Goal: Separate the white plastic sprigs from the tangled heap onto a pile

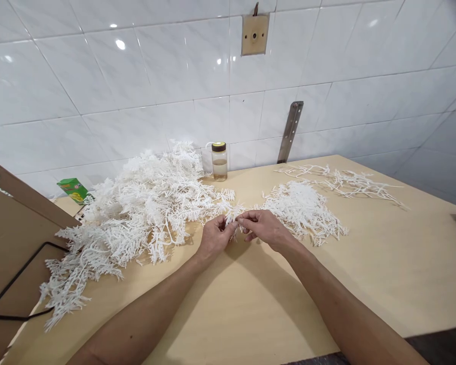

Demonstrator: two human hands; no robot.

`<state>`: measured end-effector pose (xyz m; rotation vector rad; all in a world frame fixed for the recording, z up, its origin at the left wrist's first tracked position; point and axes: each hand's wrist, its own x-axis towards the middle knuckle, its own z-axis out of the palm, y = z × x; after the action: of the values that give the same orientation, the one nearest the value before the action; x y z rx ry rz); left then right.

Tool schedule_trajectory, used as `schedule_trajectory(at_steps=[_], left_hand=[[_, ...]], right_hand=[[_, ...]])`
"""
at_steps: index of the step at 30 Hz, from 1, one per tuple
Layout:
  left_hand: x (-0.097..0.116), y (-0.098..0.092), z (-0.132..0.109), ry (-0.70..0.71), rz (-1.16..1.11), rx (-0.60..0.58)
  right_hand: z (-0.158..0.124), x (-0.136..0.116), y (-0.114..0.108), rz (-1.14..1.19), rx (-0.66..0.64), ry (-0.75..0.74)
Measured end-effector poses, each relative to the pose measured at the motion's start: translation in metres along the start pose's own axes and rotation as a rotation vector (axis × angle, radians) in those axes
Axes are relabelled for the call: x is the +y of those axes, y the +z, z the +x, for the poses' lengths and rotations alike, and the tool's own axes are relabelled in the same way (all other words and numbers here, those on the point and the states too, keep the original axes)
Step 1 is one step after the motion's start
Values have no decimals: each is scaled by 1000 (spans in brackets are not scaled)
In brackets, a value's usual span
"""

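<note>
Near the middle of the table, my left hand (215, 236) is closed on a small white branched sprig (231, 215). My right hand (262, 227) meets it there, thumb and fingers pinched on the same sprig. A large heap of white branching plastic pieces (144, 203) spreads over the left side. To the right of my hands lies a smaller pile of short white pieces (302, 210). Behind that pile, long thin bare white stems (353, 183) lie loosely together.
A clear bottle with a dark lid (219, 163) stands near the tiled wall. A metal strip (290, 133) leans there too. At the left are a green box (74, 189), a cardboard box (19, 233) and a black wire frame (8, 294), by the wooden table (395, 263).
</note>
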<state>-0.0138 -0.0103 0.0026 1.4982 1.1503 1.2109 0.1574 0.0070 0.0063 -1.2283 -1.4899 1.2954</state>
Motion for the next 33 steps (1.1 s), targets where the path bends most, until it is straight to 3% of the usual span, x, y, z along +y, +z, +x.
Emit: schedule_trajectory(at_steps=[7, 17, 24, 30, 33], left_hand=[[2, -1, 1, -145, -112, -49], [-7, -3, 6, -157, 2, -61], [-4, -1, 6, -125, -9, -89], [1, -3, 4, -123, 62, -104], [0, -3, 5, -115, 47, -127]], right_hand=[[-8, -16, 4, -171, 50, -9], [-8, -12, 0, -482, 3, -239], [-11, -16, -2, -673, 81, -231], [-11, -17, 10, -895, 127, -305], [-6, -15, 9, -1031, 210, -281]])
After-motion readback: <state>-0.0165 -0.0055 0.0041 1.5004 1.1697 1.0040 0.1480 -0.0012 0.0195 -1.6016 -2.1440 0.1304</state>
